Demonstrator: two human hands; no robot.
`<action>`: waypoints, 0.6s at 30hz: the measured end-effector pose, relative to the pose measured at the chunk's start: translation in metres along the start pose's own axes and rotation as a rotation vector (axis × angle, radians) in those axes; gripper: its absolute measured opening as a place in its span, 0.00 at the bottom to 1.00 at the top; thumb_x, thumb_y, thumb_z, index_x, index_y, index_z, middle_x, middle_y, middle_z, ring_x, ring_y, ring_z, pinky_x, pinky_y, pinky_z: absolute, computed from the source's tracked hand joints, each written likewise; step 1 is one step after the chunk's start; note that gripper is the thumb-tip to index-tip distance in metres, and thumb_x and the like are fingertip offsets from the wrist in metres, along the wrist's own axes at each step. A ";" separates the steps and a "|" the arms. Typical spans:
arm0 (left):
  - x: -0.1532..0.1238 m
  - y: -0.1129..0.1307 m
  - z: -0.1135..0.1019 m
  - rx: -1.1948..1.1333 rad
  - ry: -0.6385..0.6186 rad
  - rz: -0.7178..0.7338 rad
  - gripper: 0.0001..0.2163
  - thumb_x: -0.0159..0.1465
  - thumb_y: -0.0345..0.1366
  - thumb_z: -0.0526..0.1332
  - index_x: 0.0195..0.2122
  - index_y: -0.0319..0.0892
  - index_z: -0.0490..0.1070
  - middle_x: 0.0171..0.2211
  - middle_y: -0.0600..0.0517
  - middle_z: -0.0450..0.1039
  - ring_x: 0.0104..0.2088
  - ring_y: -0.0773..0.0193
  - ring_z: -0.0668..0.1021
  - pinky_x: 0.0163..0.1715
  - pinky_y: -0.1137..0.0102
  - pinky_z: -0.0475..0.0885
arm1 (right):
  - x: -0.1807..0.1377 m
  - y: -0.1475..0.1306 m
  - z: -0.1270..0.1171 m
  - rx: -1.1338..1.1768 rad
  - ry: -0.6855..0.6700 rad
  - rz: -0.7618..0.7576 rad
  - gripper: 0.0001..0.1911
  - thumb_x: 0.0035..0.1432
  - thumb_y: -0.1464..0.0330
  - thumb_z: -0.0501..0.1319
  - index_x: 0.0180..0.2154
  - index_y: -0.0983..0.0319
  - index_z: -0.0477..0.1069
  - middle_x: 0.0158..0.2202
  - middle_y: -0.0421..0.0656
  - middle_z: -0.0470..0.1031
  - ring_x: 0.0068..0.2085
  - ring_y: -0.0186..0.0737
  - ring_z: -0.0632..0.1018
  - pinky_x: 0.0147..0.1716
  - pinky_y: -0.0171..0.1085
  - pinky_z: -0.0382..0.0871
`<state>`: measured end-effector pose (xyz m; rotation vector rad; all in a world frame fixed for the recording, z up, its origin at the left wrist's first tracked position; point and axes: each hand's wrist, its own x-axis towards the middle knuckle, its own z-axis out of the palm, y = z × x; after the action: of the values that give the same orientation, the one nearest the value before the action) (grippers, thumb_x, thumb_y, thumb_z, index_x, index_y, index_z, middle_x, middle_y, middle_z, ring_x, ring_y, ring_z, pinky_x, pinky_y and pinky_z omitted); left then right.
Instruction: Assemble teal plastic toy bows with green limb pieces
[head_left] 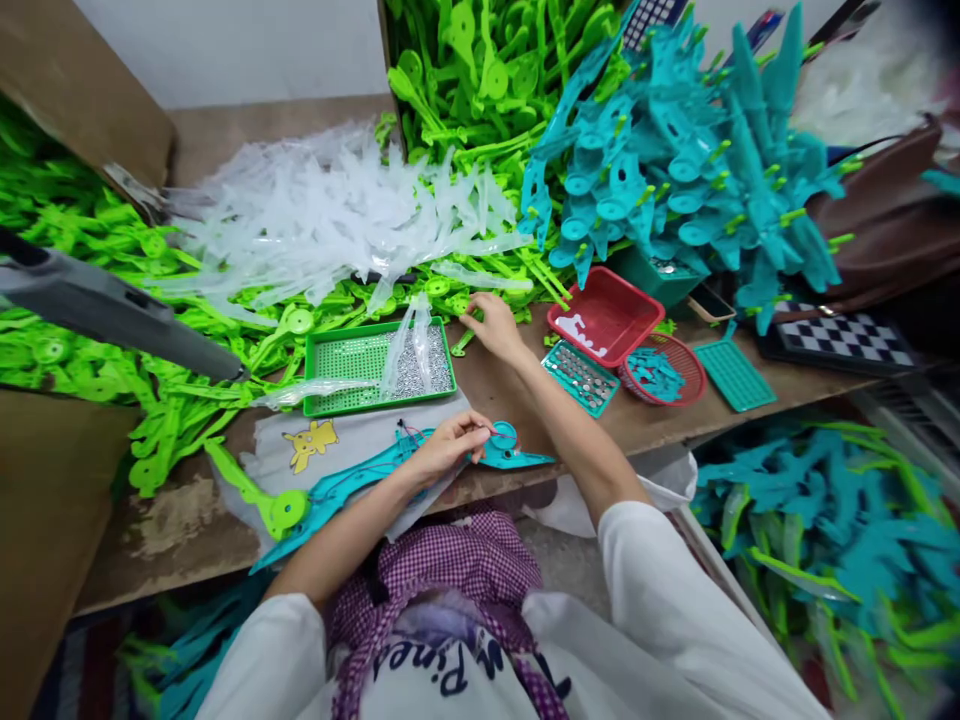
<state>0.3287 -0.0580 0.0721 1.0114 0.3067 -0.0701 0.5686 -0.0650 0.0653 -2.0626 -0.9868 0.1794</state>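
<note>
My left hand is closed in a pinch at a thin red wire, low over a long turquoise plastic part that lies along the table's front edge. The part's round cup shows just right of my fingertips. Further back, my right hand reaches over the table with fingers bent and apart, nothing visible in them. A small lime-green piece lies beside its fingers. Left of that hand sits a green tray with small metal screws at its right end and clear plastic pieces across it.
A grey electric screwdriver slants in at left. Behind lie heaps of clear pieces, lime-green parts and turquoise parts. A red tray, a red basket and a tray of metal discs stand at right.
</note>
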 end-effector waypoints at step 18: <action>0.005 -0.012 -0.006 -0.121 -0.060 -0.057 0.24 0.50 0.52 0.76 0.34 0.38 0.74 0.21 0.58 0.67 0.21 0.72 0.69 0.28 0.72 0.63 | -0.030 -0.080 -0.065 0.584 0.137 -0.108 0.21 0.67 0.45 0.51 0.41 0.55 0.64 0.43 0.41 0.71 0.48 0.43 0.81 0.45 0.47 0.79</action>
<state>0.3297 -0.0583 0.0578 0.8794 0.2813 -0.1316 0.5299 -0.0979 0.1600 -1.4664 -0.8365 0.2343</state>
